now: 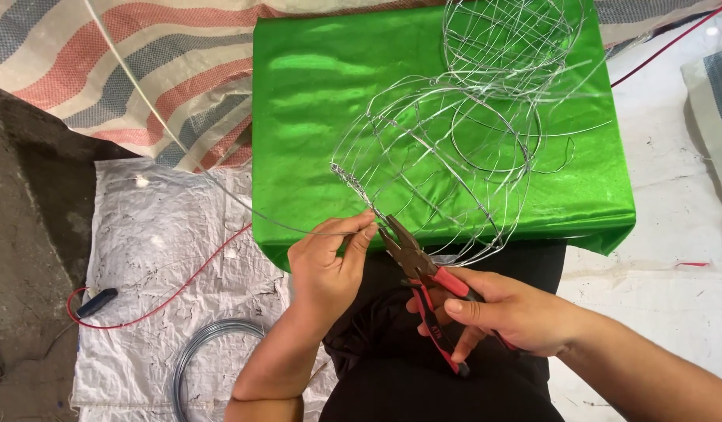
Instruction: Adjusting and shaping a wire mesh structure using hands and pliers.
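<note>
**Wire frame worked on with pliers over a green cloth**

A thin wire frame (447,156), made of many bent loops, is seen lying on a shiny green cloth (314,101), with its near edge reaching over the front of the cloth toward the person's lap. A single loose strand of wire (259,215) is led from the left side to this near edge.

The left hand (326,266) is closed in a pinch: the strand and the edge of the frame are held between the thumb and the fingertips, just beside the tip of the pliers.

The right hand (517,312) is wrapped around the red handles of the pliers (415,262). The handles are held a little apart, and the metal tip is placed at the near edge of the frame, touching or almost touching the wire. Whether a wire is gripped in the tip cannot be told.

A second wire frame (509,35) is seen at the far side of the cloth. On the left, a coil of grey wire (200,352) is lying on a white woven sheet (150,234), and a red cord (165,301) is running across this sheet. A striped tarpaulin (142,62) is spread behind.
</note>
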